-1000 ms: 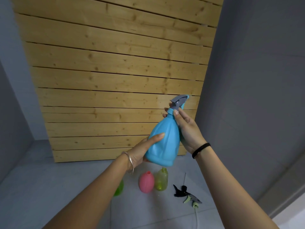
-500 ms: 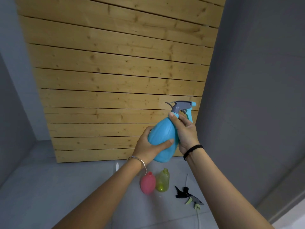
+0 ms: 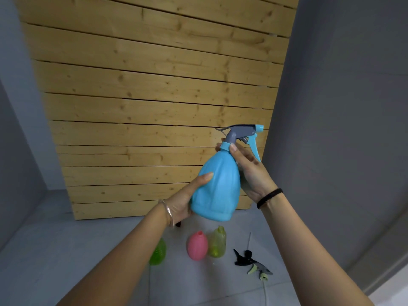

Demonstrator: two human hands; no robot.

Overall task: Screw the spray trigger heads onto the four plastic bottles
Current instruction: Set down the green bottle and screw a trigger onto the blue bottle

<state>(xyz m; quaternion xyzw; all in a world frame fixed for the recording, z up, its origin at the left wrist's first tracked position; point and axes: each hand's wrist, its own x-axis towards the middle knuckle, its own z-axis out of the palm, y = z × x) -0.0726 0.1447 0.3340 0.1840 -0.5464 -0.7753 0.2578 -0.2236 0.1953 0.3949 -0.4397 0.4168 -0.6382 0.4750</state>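
- Left hand (image 3: 183, 204) cups the blue bottle (image 3: 215, 186), neck tilted up
- Right hand (image 3: 249, 173) pinches the collar under the trigger head (image 3: 241, 133), nearest for twisting

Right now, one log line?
left hand: holds blue bottle | right hand: pinches its collar | on floor: pink bottle, yellow bottle, green bottle

Left hand (image 3: 183, 204) grips lower body of blue spray bottle (image 3: 217, 188), held up in front of wooden slat panel (image 3: 154, 102). Right hand (image 3: 251, 173) pinches blue collar at the neck, under grey trigger head (image 3: 240, 133), nozzle pointing right. On grey floor (image 3: 66, 250) below: pink bottle (image 3: 197, 246) touching yellow-green bottle (image 3: 218, 242), both uncapped; green bottle (image 3: 158, 252) partly behind left forearm. Two loose trigger heads, black (image 3: 242, 258) and grey-green (image 3: 260, 270), lie right of them.
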